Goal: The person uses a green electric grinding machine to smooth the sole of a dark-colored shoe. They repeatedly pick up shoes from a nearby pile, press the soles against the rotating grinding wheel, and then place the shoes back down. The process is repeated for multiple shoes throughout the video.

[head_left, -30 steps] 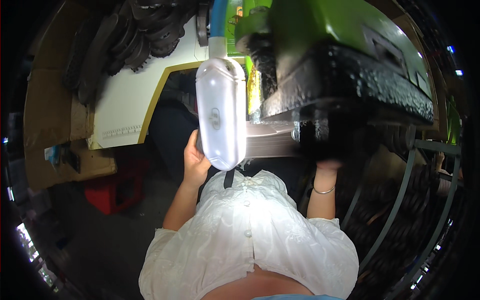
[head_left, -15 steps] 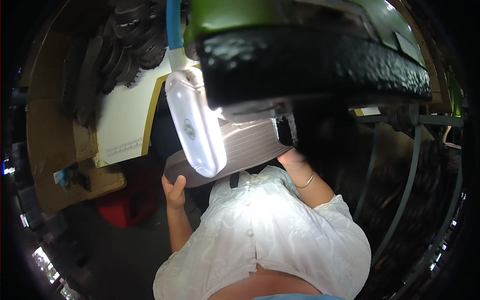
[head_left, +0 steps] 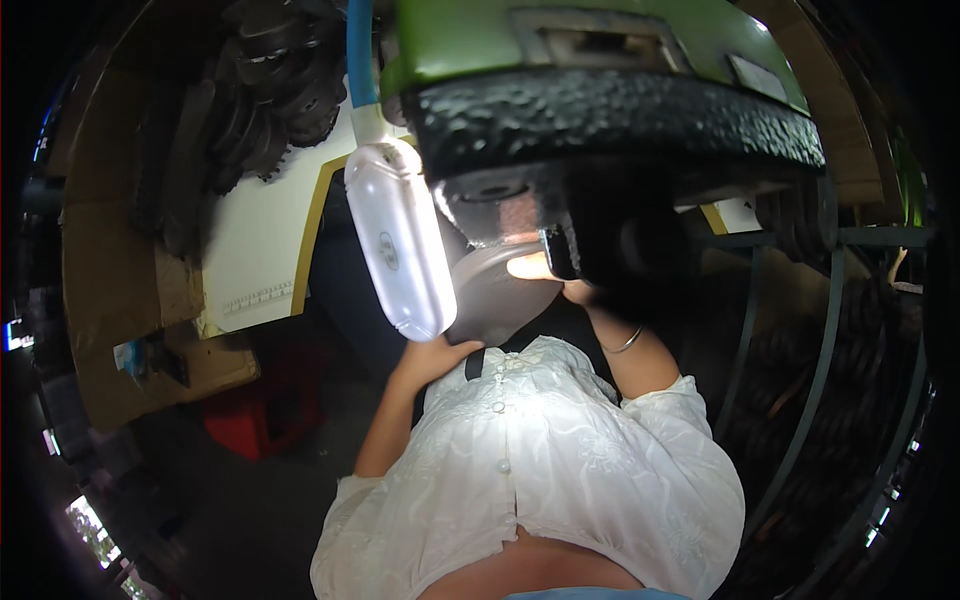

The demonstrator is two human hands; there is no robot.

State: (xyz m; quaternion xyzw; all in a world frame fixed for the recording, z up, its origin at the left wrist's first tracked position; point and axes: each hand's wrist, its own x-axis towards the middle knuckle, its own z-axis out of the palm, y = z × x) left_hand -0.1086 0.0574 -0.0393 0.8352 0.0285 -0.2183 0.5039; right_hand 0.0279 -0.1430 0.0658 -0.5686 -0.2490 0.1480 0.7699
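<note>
A grey-brown piece that looks like a shoe sole lies under the head of a green and black machine. My left hand grips its near left edge, thumb out to the right, with the other fingers hidden beneath the piece and the lamp. On the piece's upper right side rests my right hand, its brightly lit thumb or finger stretched along the surface close to the machine's metal part. The rest of that hand is hidden by the dark machine. A glowing white lamp hangs just left of the machine head.
Dark soles are heaped at the back left, beside a white board with a yellow edge and cardboard. A red stool stands low at the left. Green metal rails run along the right side.
The sole-like piece has turned, so its long ridged face no longer shows. My left hand has moved right and inward; my right fingers have come forward into the light.
</note>
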